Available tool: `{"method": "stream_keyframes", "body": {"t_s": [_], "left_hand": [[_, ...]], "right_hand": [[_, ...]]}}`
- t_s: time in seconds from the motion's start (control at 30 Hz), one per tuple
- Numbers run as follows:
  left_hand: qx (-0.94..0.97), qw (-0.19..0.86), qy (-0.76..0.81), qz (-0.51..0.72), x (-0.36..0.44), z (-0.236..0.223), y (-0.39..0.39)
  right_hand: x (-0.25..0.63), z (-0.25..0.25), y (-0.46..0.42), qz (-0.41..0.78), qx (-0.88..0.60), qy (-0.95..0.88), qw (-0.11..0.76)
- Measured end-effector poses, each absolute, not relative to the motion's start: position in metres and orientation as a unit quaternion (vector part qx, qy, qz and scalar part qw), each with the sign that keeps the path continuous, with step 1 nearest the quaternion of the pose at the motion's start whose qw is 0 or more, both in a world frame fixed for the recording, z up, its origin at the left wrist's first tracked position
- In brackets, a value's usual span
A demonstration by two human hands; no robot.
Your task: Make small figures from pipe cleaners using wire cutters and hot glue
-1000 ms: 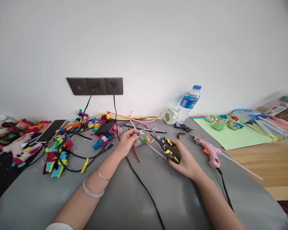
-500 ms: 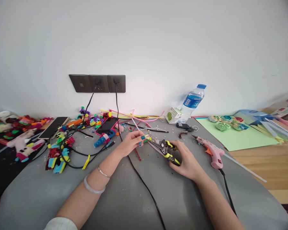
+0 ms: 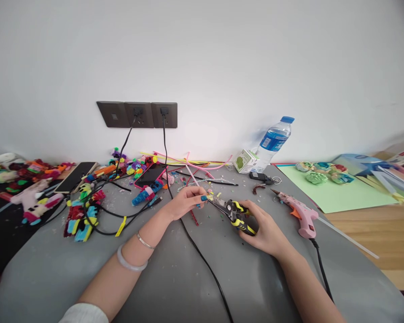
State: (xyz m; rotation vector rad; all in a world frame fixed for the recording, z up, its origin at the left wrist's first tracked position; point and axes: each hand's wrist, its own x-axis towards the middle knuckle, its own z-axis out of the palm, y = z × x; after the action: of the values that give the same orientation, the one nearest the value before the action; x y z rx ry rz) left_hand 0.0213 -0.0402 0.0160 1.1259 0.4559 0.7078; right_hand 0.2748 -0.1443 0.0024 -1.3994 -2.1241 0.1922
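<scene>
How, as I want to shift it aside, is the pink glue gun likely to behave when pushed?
The pink glue gun would probably slide rather than roll, as it seems to lie on its side. The black cord at its handle may tug against the push. The long pale stick behind it looks thin and could swing along.

We note pliers point(image 3: 241, 223) with black-and-yellow handles; right, pink glue gun point(image 3: 304, 217), orange trigger point(image 3: 294, 211); far, blue bottle label point(image 3: 272, 140); grey tabletop point(image 3: 188, 287).
</scene>
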Motion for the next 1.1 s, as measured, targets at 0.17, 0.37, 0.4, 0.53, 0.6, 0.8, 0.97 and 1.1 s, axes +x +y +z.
{"method": "stream_keyframes", "body": {"t_s": [0.17, 0.37, 0.4, 0.53, 0.6, 0.8, 0.97, 1.1], "left_hand": [[0.517, 0.770, 0.196, 0.320, 0.0195, 0.0141, -0.0392], [0.518, 0.773, 0.190, 0.313, 0.0188, 0.0142, -0.0389], [0.518, 0.772, 0.188, 0.316, 0.0188, 0.0139, -0.0389], [0.521, 0.767, 0.189, 0.322, 0.0195, 0.0125, -0.0391], [0.523, 0.763, 0.195, 0.326, 0.0203, 0.0133, -0.0398], [0.545, 0.728, 0.218, 0.355, 0.0224, 0.0183, -0.0413], [0.546, 0.703, 0.220, 0.398, 0.0234, 0.0157, -0.0389], [0.543, 0.690, 0.211, 0.430, 0.0243, 0.0146, -0.0380]], "right_hand": [[0.2739, 0.0042, -0.1448, 0.100, -0.521, -0.794, 0.297], [0.2740, 0.0055, -0.1470, 0.150, -0.517, -0.787, 0.300], [0.2740, 0.0055, -0.1471, 0.156, -0.517, -0.786, 0.301], [0.2739, 0.0048, -0.1466, 0.172, -0.514, -0.783, 0.305], [0.2739, 0.0040, -0.1464, 0.175, -0.515, -0.781, 0.306], [0.2746, -0.0014, -0.1471, 0.155, -0.534, -0.770, 0.313], [0.2740, -0.0044, -0.1468, 0.118, -0.551, -0.759, 0.326], [0.2732, -0.0043, -0.1466, 0.088, -0.558, -0.760, 0.321]]}}
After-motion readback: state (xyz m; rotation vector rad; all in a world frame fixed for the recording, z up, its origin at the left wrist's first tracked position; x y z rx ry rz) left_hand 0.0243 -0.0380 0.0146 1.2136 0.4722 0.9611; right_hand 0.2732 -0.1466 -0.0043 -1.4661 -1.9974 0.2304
